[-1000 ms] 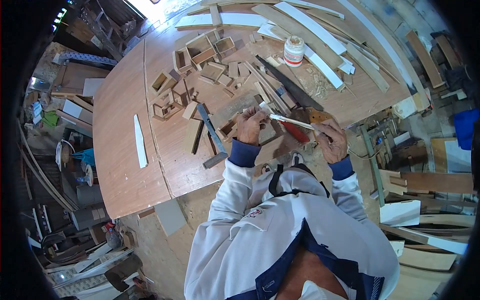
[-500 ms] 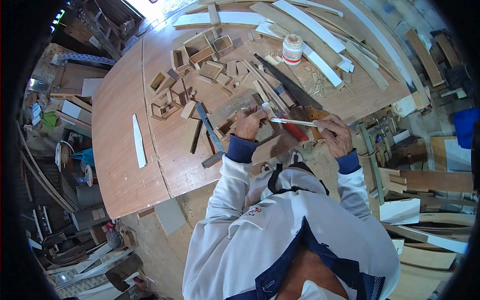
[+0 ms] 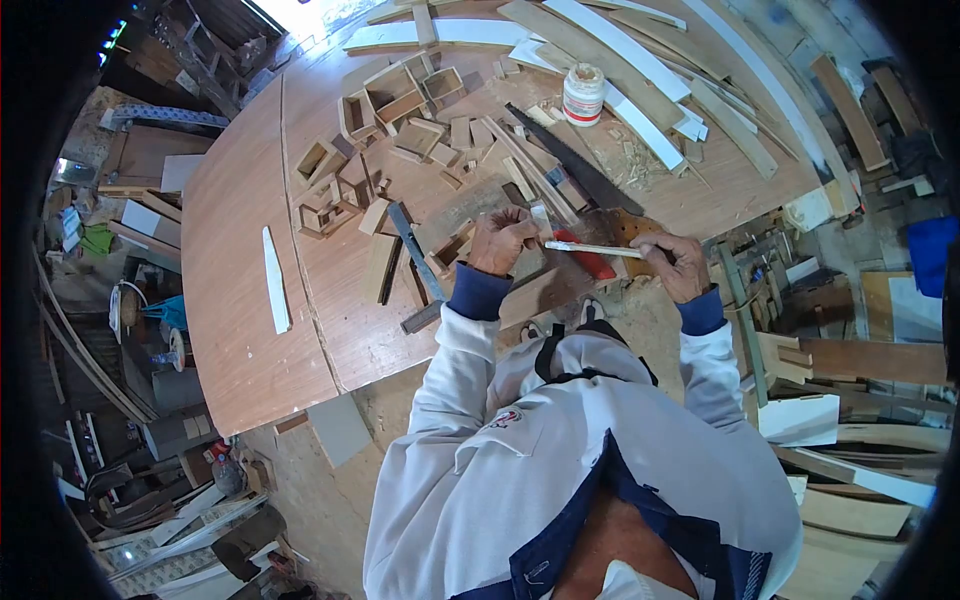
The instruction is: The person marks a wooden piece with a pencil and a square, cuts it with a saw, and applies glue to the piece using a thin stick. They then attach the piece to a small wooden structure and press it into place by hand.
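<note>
In my right hand (image 3: 677, 266) is a thin pale stick (image 3: 600, 250), pinched at one end and pointing left. White paste coats its far tip, which is close to the fingers of my left hand (image 3: 503, 241). Those fingers are closed in a pinch, and whatever small thing they hold is mostly hidden. Below the stick, the red handle (image 3: 590, 262) of a handsaw shows, its dark blade (image 3: 575, 160) running up across the table. An open wooden box (image 3: 455, 250) is partly hidden behind my left hand.
On the brown table (image 3: 235, 240) stands an open white jar (image 3: 584, 96) with a red-marked label. Several small wooden boxes (image 3: 395, 95) and offcuts lie left of it. Long curved strips (image 3: 620, 50) line the far edge. A white tapered strip (image 3: 275, 280) lies at left.
The stick has tilted slightly, its right end a little lower, as my right hand shifted slightly down. My left hand stays nearly in place, still pinched.
</note>
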The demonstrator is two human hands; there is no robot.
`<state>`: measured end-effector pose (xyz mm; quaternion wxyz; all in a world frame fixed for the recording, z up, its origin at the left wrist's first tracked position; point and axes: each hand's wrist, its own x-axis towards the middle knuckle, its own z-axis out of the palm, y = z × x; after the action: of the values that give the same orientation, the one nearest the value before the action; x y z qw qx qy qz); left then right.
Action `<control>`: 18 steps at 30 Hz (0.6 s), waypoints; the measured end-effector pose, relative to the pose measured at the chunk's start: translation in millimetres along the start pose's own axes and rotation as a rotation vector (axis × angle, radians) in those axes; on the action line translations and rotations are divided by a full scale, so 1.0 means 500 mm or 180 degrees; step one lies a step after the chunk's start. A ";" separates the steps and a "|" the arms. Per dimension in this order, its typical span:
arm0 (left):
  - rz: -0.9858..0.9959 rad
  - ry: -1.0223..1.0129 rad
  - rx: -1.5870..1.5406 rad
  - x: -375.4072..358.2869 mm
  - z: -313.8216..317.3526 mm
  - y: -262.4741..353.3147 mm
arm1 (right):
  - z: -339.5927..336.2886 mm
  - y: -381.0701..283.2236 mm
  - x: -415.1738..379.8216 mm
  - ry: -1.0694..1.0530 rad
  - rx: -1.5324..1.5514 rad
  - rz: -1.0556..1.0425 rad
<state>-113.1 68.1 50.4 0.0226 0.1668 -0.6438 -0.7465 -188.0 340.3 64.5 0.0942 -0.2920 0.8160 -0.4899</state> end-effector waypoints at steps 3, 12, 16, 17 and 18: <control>0.0015 -0.0047 0.0017 -0.004 0.002 0.004 | 0.001 0.010 0.003 -0.0003 -0.0010 -0.0159; -0.0081 -0.0049 -0.0041 -0.003 0.001 -0.003 | -0.019 0.007 0.015 -0.0366 -0.0162 -0.0058; 0.0048 0.0037 0.0117 -0.008 -0.010 -0.011 | -0.036 0.027 0.019 -0.0065 0.0373 0.0403; 0.0058 0.0028 -0.0001 -0.015 -0.006 -0.013 | -0.043 0.033 0.025 -0.0094 0.0380 0.0394; 0.0077 0.0014 -0.0121 -0.020 0.000 -0.015 | -0.055 0.034 0.039 0.0197 0.0358 0.0449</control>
<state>-102.2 71.7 45.6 0.0361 0.1602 -0.6314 -0.7578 -222.4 355.8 66.5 0.1195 -0.2128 0.8082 -0.5359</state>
